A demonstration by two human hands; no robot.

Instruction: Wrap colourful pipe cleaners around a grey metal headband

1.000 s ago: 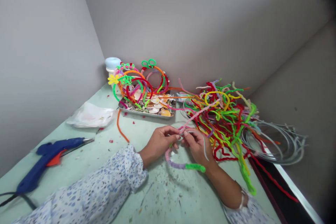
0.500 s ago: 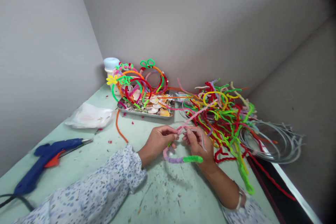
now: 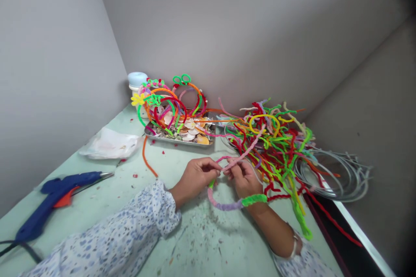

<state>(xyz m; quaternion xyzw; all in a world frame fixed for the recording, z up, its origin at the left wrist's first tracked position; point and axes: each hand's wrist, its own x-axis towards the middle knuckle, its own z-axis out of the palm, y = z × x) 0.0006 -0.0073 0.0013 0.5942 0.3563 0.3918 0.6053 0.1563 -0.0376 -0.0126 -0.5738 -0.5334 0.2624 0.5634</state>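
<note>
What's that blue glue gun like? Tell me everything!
The blue, plastic-looking glue gun lies on its side on the pale green table, on the left. It has an orange trigger, a pointed, metal-looking tip aimed right, and a dark cord at its handle's end. The left hand is nearest, but isn't touching it.

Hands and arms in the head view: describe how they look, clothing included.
The left hand and right hand are bare, without gloves. The left sleeve is white with blue spots and a gathered, ruffled cuff; the right sleeve matches. A pale band circles the right forearm.
</note>
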